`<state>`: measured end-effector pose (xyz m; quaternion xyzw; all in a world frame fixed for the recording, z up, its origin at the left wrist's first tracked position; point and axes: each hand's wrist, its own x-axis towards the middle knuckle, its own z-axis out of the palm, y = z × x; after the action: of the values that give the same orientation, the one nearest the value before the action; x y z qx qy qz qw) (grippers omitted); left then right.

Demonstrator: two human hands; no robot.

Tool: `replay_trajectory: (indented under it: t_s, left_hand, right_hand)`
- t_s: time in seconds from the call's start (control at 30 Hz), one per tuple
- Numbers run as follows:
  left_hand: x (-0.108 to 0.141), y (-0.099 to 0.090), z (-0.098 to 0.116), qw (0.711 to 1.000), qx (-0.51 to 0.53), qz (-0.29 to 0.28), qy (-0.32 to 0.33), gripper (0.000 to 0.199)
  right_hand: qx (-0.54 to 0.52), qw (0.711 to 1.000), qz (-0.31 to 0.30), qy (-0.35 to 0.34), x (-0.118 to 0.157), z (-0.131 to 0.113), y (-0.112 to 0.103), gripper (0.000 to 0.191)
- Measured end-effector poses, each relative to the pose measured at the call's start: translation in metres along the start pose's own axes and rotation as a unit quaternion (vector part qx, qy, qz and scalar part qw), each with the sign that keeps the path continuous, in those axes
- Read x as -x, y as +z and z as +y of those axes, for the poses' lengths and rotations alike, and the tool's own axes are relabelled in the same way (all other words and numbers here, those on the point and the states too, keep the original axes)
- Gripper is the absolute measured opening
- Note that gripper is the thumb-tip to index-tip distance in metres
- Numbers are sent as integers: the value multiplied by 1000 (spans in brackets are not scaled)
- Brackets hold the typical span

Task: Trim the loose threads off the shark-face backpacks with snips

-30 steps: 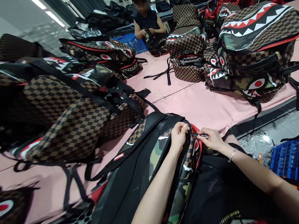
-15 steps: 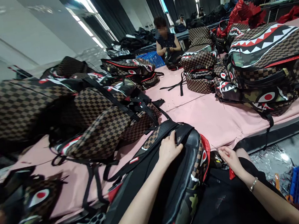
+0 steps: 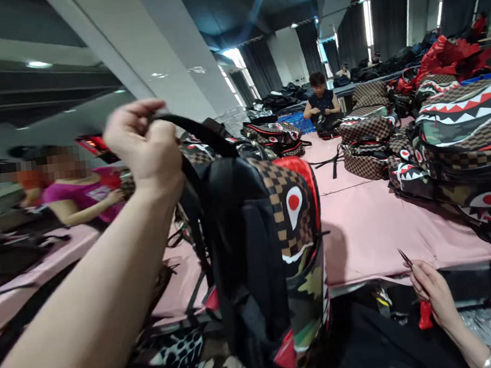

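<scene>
Curled shut around the arched black carry handle (image 3: 200, 129), the left hand (image 3: 148, 150) holds up the backpack (image 3: 253, 253), which I see upright at the centre of the frame. Smooth black fabric covers its strap side; toward the right, brown-and-black checkered panels meet camouflage print, a white-and-red eye shape and bright red edging. At lower right, I see the right hand (image 3: 434, 290) pinching a slim, dark pointed tool (image 3: 405, 258), its tip angled toward the upper left. One red piece (image 3: 425, 314) shows just below those fingers; I cannot tell whether it belongs to the tool. Beyond the hands spreads a wrinkled pink table covering (image 3: 364, 224), with rounded, shark-tooth-patterned backpacks (image 3: 467, 119) piled at right. One person (image 3: 321, 106) sits at upper centre-right; another, in a magenta shirt (image 3: 82, 192), is at left.
</scene>
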<state>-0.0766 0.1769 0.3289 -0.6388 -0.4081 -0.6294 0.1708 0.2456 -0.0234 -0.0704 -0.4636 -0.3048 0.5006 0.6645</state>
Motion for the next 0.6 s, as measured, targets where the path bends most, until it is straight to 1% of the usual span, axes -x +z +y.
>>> replay_trajectory:
  t_s: [0.03,0.07,0.1,0.13,0.17,0.2,0.27,0.3,0.33,0.37,0.4,0.43,0.47,0.5,0.53,0.6]
  left_hand:
    - [-11,-14,6,998,20,54,5,44]
    - [-17,-28,12,994,45,97,10,45]
    - [-17,-41,19,989,66,135,15,46]
    - [-10,-53,25,984,81,157,19,46]
    - [4,-64,31,984,91,151,21,46]
    - [24,-74,36,984,87,157,11,44]
    - [81,-91,40,992,39,120,-32,35]
    - [113,-96,40,995,13,76,-64,33]
    - [146,-100,40,996,-9,27,-85,32]
    - [177,-103,39,994,-19,-49,-92,35]
    - [204,-104,38,987,-8,-120,-103,41]
    - [225,-104,37,977,4,-175,-120,46]
    - [241,-104,38,973,11,-194,-126,46]
    - [249,-103,40,971,16,-207,-118,45]
    - [252,-103,43,973,11,-209,-98,41]
    - [243,-105,52,982,-20,-188,-27,36]
  right_hand:
    - [-2,1000,2,-16,-2,-5,4,35]
    - [-6,999,6,-35,-4,-11,8,33]
    - [-12,998,12,-54,-5,-17,13,32]
    - [-21,997,18,-71,-6,-23,17,31]
    - [-31,995,24,-88,-6,-29,21,30]
    - [-42,993,32,-103,-4,-35,25,29]
    - [-51,990,43,-124,-1,-46,30,29]
    - [-49,989,45,-130,2,-51,33,30]
    - [-40,990,40,-132,4,-57,36,31]
    - [-28,990,28,-132,7,-63,40,32]
    - [-13,991,14,-136,9,-70,44,33]
    - [0,989,-2,-145,11,-78,50,34]
    - [11,987,-15,-160,12,-86,58,34]
    - [19,983,-27,-179,13,-95,66,35]
    - [25,979,-38,-197,13,-103,76,35]
    - [35,973,-67,-217,13,-119,98,34]
